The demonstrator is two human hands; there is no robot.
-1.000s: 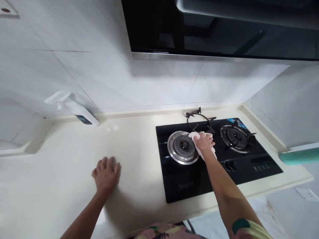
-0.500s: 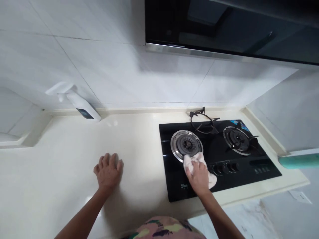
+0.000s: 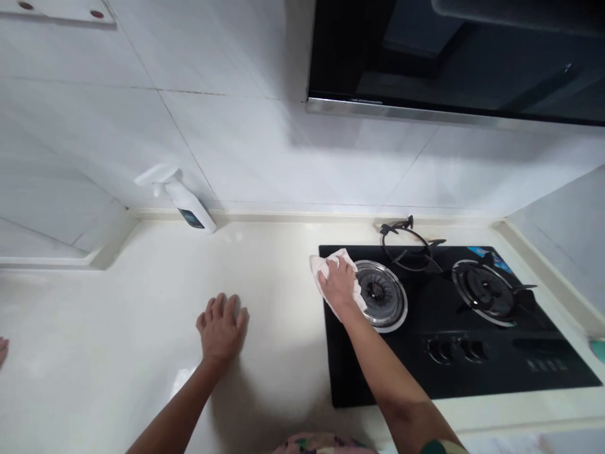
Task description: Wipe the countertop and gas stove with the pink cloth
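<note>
My right hand (image 3: 339,282) presses a crumpled pale pink cloth (image 3: 316,265) against the far left part of the black gas hob (image 3: 378,372). The cloth covers the left edge of the steel ring round the left burner (image 3: 378,293), whose pan support is off. That black pan support (image 3: 437,250) sits at the back of the hob, tilted toward the wall. On the pale countertop (image 3: 278,284), left of the hob, rests my left hand (image 3: 221,328), fingers apart and holding nothing.
A white spray bottle (image 3: 193,208) leans near the back wall on the left. The right burner (image 3: 484,290) has its support on. Above the hob hangs a dark range hood (image 3: 454,63). Part of something skin-coloured (image 3: 2,349) shows at the left edge.
My right hand and the cloth have gone from the front of the left burner round to its left side. My left hand stays on the countertop. The view has turned left.
</note>
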